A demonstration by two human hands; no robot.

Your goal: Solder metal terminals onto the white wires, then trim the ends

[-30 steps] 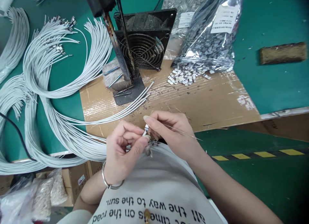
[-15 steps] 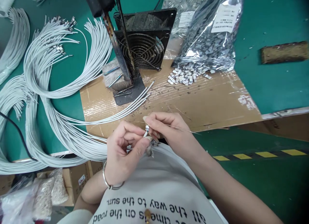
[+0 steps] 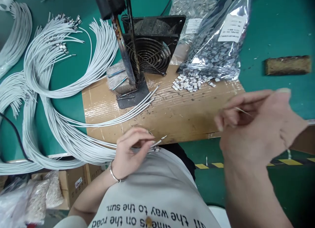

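My left hand (image 3: 131, 152) is closed, thumb and fingers pinching a white wire (image 3: 157, 143) near its end, close to my shirt. The wire's tip points up and to the right, past the fingertips. Just below it, several small metallic ends (image 3: 154, 149) of other white wires show. My right hand (image 3: 256, 123) is raised off to the right, slightly blurred, its fingers curled around a thin wire strand (image 3: 242, 111); most of the strand is hidden in the hand. Loose white wires (image 3: 133, 110) lie on the cardboard (image 3: 187, 123) ahead of my left hand.
A soldering-iron-like tool (image 3: 124, 51) stands upright on a dark base before a black fan (image 3: 147, 54). Small white pieces (image 3: 190, 82) spill from a silvery bag (image 3: 214, 47). Big white wire bundles (image 3: 61, 116) fill the left. A brown block (image 3: 287, 65) lies far right.
My right hand has left the left hand and swung up and to the right with the thin strand. My left hand still pinches the white wire, its end now exposed.
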